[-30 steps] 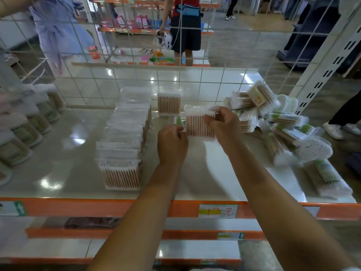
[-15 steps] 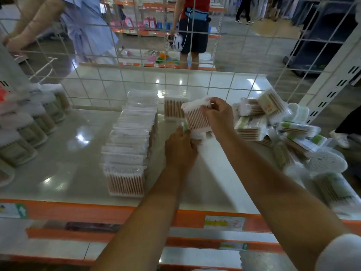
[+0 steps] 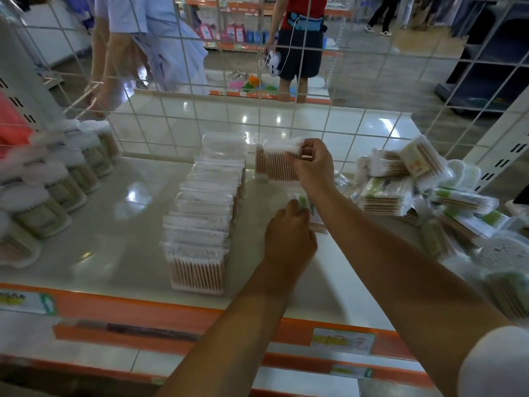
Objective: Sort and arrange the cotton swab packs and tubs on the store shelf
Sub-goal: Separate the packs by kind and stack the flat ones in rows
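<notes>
My right hand (image 3: pixel 310 164) pinches a clear pack of wooden cotton swabs (image 3: pixel 272 163) and holds it upright at the back of the shelf, just right of a long row of matching packs (image 3: pixel 206 213). Nearer to me, my left hand (image 3: pixel 289 239) grips a pack with a green label (image 3: pixel 305 206), most of it hidden behind my fingers and right forearm. An untidy heap of green-labelled packs and round tubs (image 3: pixel 429 196) lies on the right. Along the left edge runs a line of round swab tubs (image 3: pixel 57 190).
A white wire grid (image 3: pixel 286 121) closes the back of the glossy shelf (image 3: pixel 114 224), whose front has an orange price rail (image 3: pixel 143 308). A perforated white upright (image 3: pixel 509 150) stands at the right. Two people stand in the aisle beyond the grid.
My right hand has carried its swab pack up and back toward the grid, beside the row's far end. My left hand stayed low with the green-labelled pack. The camera came closer.
</notes>
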`<state>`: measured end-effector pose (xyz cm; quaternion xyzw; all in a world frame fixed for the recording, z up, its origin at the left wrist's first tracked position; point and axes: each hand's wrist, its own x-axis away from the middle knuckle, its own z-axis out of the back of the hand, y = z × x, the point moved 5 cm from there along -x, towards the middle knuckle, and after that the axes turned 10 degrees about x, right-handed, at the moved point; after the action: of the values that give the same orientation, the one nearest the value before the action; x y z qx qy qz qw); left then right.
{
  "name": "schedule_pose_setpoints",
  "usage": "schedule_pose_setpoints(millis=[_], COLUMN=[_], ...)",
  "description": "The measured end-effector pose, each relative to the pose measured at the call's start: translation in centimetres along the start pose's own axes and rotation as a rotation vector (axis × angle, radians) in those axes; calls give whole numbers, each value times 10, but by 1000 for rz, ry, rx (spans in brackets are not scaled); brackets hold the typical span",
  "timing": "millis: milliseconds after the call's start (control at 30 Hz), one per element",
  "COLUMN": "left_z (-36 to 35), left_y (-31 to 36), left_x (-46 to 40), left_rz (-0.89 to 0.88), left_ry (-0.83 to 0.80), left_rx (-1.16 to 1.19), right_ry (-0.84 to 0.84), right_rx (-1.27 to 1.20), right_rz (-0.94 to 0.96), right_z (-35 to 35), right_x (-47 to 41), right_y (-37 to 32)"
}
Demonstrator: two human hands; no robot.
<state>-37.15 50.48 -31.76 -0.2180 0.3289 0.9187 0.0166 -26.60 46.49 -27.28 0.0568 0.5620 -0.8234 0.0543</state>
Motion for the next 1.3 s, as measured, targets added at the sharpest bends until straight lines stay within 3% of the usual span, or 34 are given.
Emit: schedule_pose_setpoints(millis=[300,533,1000,1300], left_z=[0,1,0,-1], left_y=[2,3,0,1], left_x=[2,3,3,2], left_rz=[-30,-76,-59,-34], left_ry=[18,33,27,24], left_rx=[18,25,29,20], right_ry=[-11,104,57,-48], right_rx=[112,347,306,283], right_rz=[126,208,69,91], right_z=[-18,-18,-21,-20], right_x=[-3,-10,-15,-15], right_y=[-4,7,16,17])
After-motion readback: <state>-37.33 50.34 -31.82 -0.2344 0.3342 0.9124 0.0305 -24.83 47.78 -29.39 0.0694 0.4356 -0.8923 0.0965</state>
